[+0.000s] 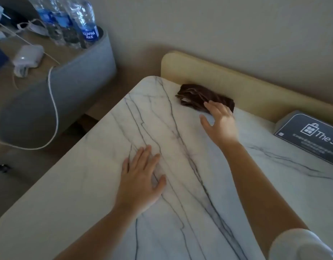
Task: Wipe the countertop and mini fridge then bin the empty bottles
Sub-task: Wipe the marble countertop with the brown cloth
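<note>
While the left hand [141,177] rests flat and open on the white grey-veined marble countertop [98,184], the right hand [221,121], fingers spread and holding nothing, touches the near edge of the dark brown folded cloth [203,96]. This cloth lies ahead and right, against the cream backboard [255,94], its long axis running left-right along it; the right hand is nearer.
</note>
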Demonstrator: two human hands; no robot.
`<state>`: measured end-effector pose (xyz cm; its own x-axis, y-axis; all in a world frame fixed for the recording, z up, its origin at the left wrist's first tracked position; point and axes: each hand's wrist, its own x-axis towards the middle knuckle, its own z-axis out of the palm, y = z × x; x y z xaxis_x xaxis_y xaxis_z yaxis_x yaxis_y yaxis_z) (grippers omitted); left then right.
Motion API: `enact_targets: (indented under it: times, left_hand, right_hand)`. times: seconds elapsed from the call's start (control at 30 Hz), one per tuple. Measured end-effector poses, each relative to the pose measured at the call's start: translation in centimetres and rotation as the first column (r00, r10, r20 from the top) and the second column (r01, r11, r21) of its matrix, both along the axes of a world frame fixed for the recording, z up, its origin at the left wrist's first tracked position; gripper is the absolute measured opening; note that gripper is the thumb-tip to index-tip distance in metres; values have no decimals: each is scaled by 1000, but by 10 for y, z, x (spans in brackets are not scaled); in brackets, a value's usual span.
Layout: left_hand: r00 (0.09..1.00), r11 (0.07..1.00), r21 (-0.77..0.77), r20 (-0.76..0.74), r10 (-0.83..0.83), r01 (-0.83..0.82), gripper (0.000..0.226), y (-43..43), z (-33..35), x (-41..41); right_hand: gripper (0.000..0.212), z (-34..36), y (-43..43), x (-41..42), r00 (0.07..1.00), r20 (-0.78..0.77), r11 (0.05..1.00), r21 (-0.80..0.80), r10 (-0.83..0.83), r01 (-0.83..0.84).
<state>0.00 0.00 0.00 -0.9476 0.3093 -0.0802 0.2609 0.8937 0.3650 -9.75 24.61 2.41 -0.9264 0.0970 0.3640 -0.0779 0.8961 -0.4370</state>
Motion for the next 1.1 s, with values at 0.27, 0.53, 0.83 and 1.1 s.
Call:
enact_targets:
  times: [0.27, 0.53, 0.83, 1.1]
  left_hand:
    - [996, 999, 31, -88, -13, 16, 66, -1, -4, -1]
    - [994, 999, 49, -110, 0, 6, 64, -1, -6, 0]
    - [994, 998, 59, -113, -2, 9, 65, -1, -6, 0]
    - [992, 997, 73, -125, -12, 22, 61, -1, -11, -2]
  right_hand:
    - [42, 2, 15, -46, 997, 41, 998, -14, -60, 61]
    - [60, -7, 26, -59, 989, 130, 986, 159, -75, 53]
    - [52, -9, 16, -33, 990, 102, 991, 107, -92, 81]
    - [49, -10, -12, 52, 984, 74, 984, 82, -164, 157]
